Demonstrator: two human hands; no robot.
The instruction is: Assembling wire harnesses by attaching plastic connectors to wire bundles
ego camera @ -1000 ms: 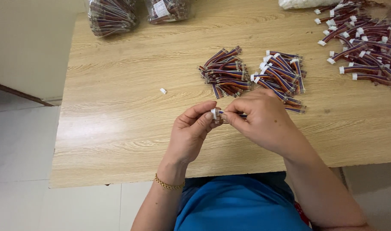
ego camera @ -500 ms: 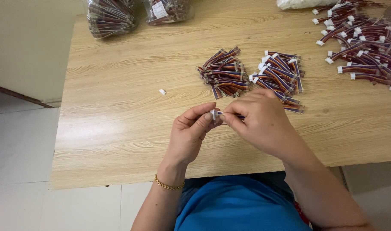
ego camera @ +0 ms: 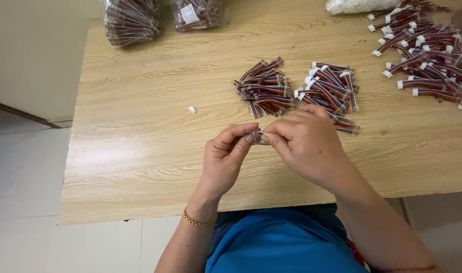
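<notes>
Your left hand and right hand pinch what seems a short multicoloured wire lead above the pale wooden desk.

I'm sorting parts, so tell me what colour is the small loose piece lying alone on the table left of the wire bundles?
White; the small loose piece shows in the head view.

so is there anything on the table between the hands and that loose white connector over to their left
Nothing visible. Bare wooden table lies between the left hand and the white connector; the wire piles sit off to the right.
</notes>
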